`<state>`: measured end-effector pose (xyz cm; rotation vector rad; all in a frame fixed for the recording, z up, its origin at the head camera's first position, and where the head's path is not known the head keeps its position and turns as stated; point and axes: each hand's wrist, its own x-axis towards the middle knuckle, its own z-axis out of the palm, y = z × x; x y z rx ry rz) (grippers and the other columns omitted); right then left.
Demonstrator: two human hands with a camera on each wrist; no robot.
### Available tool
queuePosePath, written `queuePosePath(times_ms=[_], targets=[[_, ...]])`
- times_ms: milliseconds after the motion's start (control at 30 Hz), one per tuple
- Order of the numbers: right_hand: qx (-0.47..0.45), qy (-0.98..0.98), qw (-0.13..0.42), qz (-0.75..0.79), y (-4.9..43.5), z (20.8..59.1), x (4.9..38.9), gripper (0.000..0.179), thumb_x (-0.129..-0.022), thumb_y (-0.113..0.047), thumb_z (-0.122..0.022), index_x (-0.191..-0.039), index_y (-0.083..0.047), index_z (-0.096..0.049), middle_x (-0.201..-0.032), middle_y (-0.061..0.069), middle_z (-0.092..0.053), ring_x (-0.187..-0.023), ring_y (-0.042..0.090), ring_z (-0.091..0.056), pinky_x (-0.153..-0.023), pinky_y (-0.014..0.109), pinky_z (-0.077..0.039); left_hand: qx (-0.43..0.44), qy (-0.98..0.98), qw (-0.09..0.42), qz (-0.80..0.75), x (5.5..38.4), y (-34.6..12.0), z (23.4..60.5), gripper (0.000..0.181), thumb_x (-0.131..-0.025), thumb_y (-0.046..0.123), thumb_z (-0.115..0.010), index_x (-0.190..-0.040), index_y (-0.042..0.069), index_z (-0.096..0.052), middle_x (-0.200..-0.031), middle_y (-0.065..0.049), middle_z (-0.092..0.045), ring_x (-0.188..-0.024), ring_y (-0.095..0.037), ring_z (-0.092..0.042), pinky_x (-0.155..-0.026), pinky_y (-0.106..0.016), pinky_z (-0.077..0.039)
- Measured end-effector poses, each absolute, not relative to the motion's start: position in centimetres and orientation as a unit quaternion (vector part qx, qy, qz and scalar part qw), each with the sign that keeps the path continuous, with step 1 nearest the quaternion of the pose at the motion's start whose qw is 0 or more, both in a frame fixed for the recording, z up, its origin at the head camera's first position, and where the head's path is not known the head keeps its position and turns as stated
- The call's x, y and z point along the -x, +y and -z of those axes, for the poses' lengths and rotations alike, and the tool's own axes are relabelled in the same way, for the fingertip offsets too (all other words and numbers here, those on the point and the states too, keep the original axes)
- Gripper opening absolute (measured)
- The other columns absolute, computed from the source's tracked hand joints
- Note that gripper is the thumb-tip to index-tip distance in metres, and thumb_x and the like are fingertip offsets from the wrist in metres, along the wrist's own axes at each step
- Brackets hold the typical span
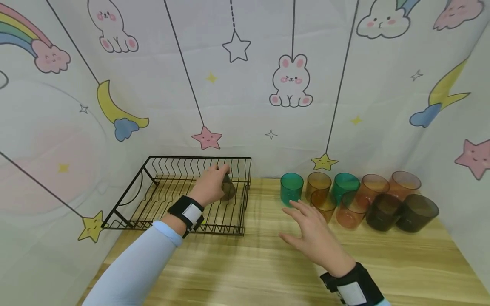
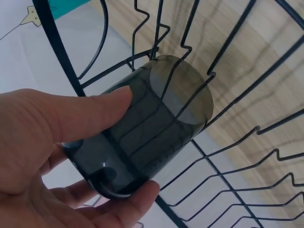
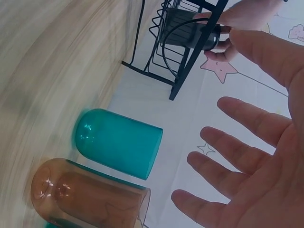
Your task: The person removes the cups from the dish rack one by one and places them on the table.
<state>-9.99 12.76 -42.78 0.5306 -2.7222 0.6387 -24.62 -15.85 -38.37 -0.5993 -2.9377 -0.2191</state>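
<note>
My left hand (image 1: pixel 208 187) grips a dark grey see-through cup (image 1: pixel 228 189) inside the black wire rack (image 1: pixel 199 158), at its right end. In the left wrist view the cup (image 2: pixel 137 133) is upside down, its rim toward the rack's wires and its base at my palm. Thumb and fingers wrap around the base end. My right hand (image 1: pixel 315 236) hovers over the table with fingers spread and holds nothing. Just beyond its fingertips stand a teal cup (image 1: pixel 292 187) and an amber cup (image 1: pixel 323 207). The right wrist view also shows that teal cup (image 3: pixel 118 142).
More cups stand upright in two close rows at the right: another teal cup (image 1: pixel 346 185), an orange cup (image 1: pixel 351 210), a pink cup (image 1: pixel 406 180) and dark cups (image 1: pixel 417 214) among them. Behind the wooden table (image 1: pixel 264 263) hangs a printed cloth (image 1: pixel 252 114).
</note>
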Motion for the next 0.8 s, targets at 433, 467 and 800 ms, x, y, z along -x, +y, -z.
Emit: queuePosePath(times_ms=[433,467,800], targets=[[-0.162,-0.944,0.168,-0.234,13.8,41.3,9.8,0.062,-0.077,-0.048,-0.072,-0.128,-0.017,-0.057,-0.142,0.009,-0.046,-0.132,0.031,-0.040,-0.101,0.061,-0.035,0.186,-0.956,0.197,0.114,20.7,-15.8,35.2,0.070,-0.077,0.024,-0.074,-0.137,0.015,-0.040,-0.123,-0.022,-0.038,-0.094,-0.036,-0.051,-0.059,-0.042,-0.053],[-0.160,-0.944,0.169,-0.235,13.9,41.2,9.7,0.062,-0.077,-0.048,-0.071,-0.128,-0.016,-0.057,-0.141,0.009,-0.046,-0.131,0.031,-0.040,-0.101,0.061,-0.036,0.185,-0.955,0.202,0.117,20.3,-15.6,35.0,0.069,-0.077,0.028,-0.074,-0.137,0.015,-0.041,-0.121,-0.021,-0.040,-0.090,-0.034,-0.054,-0.060,-0.042,-0.054],[-0.150,-0.942,0.167,-0.249,14.4,41.0,9.3,0.061,-0.078,-0.047,-0.071,-0.128,-0.014,-0.057,-0.141,0.010,-0.046,-0.128,0.031,-0.044,-0.098,0.054,-0.042,0.158,-0.943,0.130,0.263,16.9,-13.5,34.5,0.067,-0.070,0.043,-0.078,-0.127,0.018,-0.052,-0.110,-0.010,-0.048,-0.092,-0.022,-0.056,-0.067,-0.032,-0.055]])
